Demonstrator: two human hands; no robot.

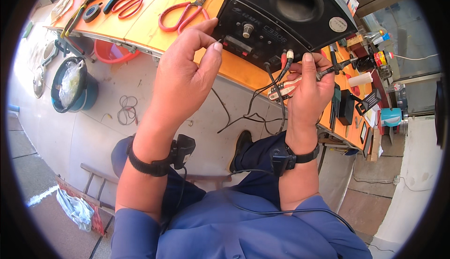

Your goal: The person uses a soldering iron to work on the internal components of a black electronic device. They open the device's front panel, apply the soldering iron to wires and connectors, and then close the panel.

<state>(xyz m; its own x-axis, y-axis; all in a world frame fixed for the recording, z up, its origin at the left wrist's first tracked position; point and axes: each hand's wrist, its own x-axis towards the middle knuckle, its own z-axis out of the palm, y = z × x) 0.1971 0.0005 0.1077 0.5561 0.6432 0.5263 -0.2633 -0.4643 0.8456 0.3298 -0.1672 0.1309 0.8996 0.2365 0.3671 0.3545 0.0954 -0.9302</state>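
Left fingers: thumb and forefinger of the left hand [190, 67] stand slightly parted at the speaker's left edge; whether they pinch anything small I cannot tell.
Right fingers: the right hand [313, 88] is curled around a red-and-white tool handle [283, 90], its kind unclear, close by the plugs.
Speaker: the black speaker [260, 1] sits tilted on the bench, just beyond both hands and mostly between them.
Control panel: its long axis slopes down rightward, from left fingertips toward right hand; the left is nearer the silver knob [248, 30], the right nearer the cable plugs [289, 54].
Cables: black leads [253, 100] hang below the plugs.
Bench: large red-handled scissors [198, 7] lie left of the speaker on the orange top [146, 30].
Floor: a lined bucket [87, 95] stands far left.
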